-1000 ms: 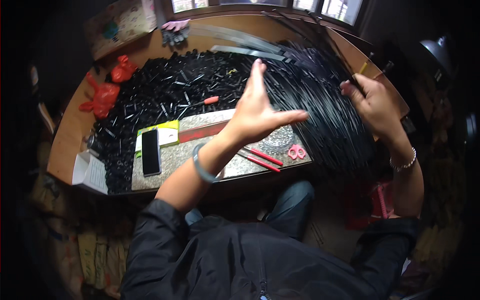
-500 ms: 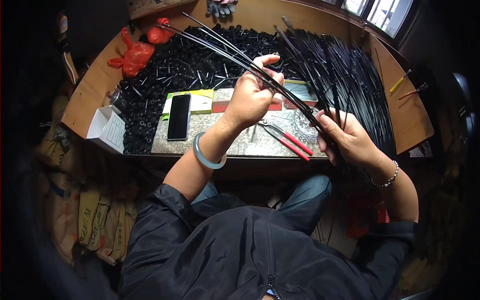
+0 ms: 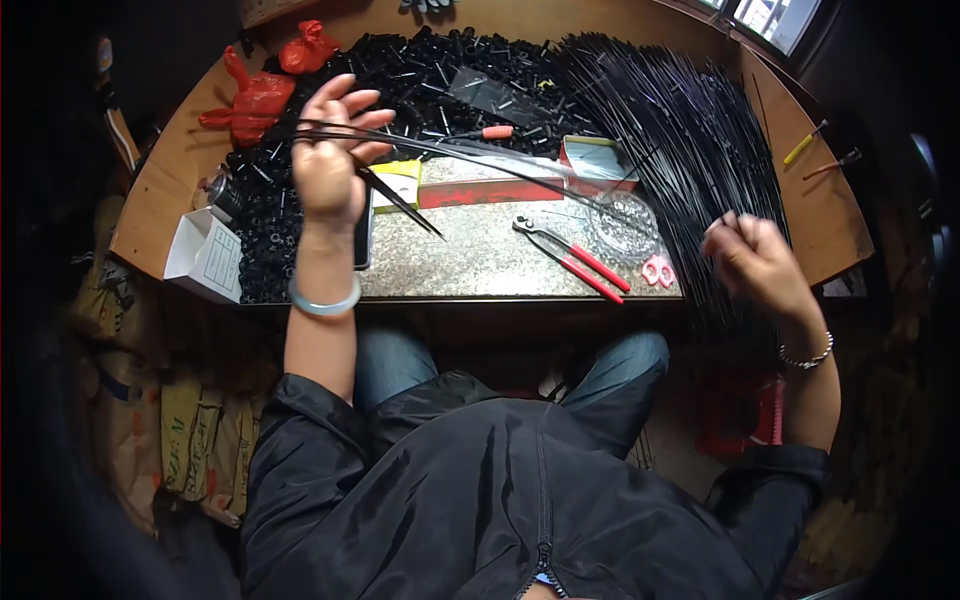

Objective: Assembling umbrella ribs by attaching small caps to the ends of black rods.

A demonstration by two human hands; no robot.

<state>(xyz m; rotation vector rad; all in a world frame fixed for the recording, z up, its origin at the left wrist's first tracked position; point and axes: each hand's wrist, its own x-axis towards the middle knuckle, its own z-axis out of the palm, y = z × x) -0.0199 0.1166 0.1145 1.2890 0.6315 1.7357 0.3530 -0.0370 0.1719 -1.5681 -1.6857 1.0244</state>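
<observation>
My left hand (image 3: pixel 330 165) is raised at the left side of the bench, its fingers partly spread. Several thin black strips (image 3: pixel 470 158) lie across its palm, held at the thumb, and stretch toward the right; other dark strip ends (image 3: pixel 403 205) point down from the hand. My right hand (image 3: pixel 752 262) has curled fingers, slightly blurred, beside a big heap of long black strips (image 3: pixel 690 150); what it holds, if anything, cannot be made out. Between the hands, red-handled nippers (image 3: pixel 575 262) lie on a speckled board (image 3: pixel 470 260). A dark phone (image 3: pixel 364 235) is mostly hidden behind my left forearm.
Small black parts (image 3: pixel 400 80) cover the bench's back. Pink-handled scissors (image 3: pixel 657 270), a clear round dish (image 3: pixel 622 228), a yellow box (image 3: pixel 402 183) and red boxes (image 3: pixel 490 190) sit around the board. A white carton (image 3: pixel 205 258) and red bags (image 3: pixel 262 102) stand left. Wooden walls (image 3: pixel 830 215) rim the bench.
My left hand has swung left with strips and its fingers have spread. The right hand has moved right and down, away from the bundle it gripped. Scissors and a red-handled tool now show.
</observation>
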